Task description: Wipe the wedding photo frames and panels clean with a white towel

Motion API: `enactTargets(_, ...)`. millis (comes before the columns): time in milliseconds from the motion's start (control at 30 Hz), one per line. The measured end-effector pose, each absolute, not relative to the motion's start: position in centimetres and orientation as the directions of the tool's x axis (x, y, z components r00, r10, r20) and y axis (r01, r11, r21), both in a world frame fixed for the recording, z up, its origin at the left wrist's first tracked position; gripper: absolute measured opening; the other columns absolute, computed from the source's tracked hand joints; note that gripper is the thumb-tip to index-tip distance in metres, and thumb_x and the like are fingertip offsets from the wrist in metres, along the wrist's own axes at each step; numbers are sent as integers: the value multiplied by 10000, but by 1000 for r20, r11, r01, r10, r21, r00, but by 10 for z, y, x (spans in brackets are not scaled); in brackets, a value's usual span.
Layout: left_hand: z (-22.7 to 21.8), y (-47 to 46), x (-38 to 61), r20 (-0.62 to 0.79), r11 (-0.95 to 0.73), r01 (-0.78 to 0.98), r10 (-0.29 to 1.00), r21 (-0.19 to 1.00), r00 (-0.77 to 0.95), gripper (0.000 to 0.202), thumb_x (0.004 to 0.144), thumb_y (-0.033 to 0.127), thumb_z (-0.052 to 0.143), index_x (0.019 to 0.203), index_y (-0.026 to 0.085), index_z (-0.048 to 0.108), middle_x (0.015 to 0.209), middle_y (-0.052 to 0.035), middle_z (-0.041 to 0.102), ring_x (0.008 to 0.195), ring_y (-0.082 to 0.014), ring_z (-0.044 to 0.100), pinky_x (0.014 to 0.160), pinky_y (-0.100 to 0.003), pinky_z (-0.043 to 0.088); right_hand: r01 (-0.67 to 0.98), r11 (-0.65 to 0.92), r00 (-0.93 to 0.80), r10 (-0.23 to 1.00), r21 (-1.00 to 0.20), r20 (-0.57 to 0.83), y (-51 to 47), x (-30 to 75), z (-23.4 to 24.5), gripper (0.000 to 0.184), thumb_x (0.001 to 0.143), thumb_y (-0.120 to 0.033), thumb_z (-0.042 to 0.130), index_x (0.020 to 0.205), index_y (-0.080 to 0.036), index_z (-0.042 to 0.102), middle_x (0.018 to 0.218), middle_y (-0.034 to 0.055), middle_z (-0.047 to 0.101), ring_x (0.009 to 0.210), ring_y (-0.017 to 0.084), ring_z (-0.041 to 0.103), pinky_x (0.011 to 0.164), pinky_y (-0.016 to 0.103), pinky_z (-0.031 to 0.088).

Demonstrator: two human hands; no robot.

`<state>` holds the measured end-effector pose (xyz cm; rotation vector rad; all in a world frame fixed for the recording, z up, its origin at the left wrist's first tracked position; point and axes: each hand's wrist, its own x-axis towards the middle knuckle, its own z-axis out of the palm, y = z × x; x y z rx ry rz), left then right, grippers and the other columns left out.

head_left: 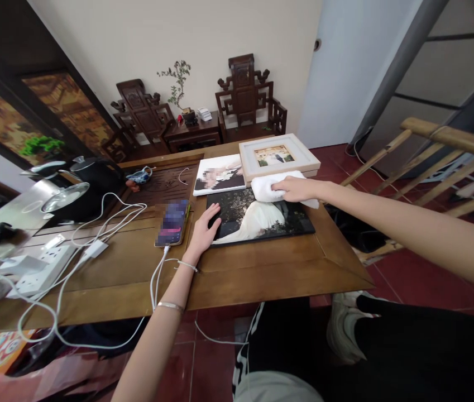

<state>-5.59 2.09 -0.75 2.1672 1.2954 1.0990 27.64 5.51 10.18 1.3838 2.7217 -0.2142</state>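
Observation:
A dark photo panel (237, 218) showing a white gown lies flat on the wooden table (257, 273). My right hand (297, 187) is closed on a folded white cloth (264, 188), which rests on the panel's upper right part and covers some of it. At the panel's left edge lies my left hand (206, 226), its fingers stretched out and touching the edge. Just behind are a white-edged photo print (220, 174) and a pale wooden picture frame (247, 152); the cloth is close to the frame's front side.
Left of my left hand is a phone (172, 223) on a charging cable. A white power strip (44, 271) with tangled cords, a black kettle (96, 173) and a glass-lidded pot (67, 198) stand farther left. A bamboo railing (450, 139) is on the right.

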Motion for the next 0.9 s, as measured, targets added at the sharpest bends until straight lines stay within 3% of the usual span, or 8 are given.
enactTargets(333, -7, 21, -55, 437, -504, 563, 860, 654, 262, 418, 923, 316, 532, 1292, 148, 634, 1441, -134, 559, 1404, -244, 460, 1207, -463, 313, 751, 651, -660, 739, -108, -135, -14, 285, 93, 316, 660, -22, 430, 868, -168, 617, 725, 76, 610, 726, 230, 569, 645, 304, 337)
enactTargets(600, -8, 21, -54, 438, -504, 563, 860, 655, 259, 409, 921, 314, 544, 1291, 165, 633, 1442, -123, 560, 1406, -246, 457, 1209, -468, 309, 729, 649, -682, 715, -217, -154, -87, 293, 92, 294, 630, 14, 421, 778, -206, 547, 874, 78, 651, 831, 232, 619, 697, 292, 381)
enactTargets(900, -9, 21, -55, 436, -502, 557, 862, 661, 258, 409, 920, 319, 541, 1291, 174, 632, 1445, -116, 559, 1408, -243, 454, 1211, -467, 305, 737, 627, -675, 702, -252, -227, -63, 285, 104, 266, 636, -10, 433, 774, -212, 538, 747, 38, 559, 727, 208, 564, 643, 290, 363)
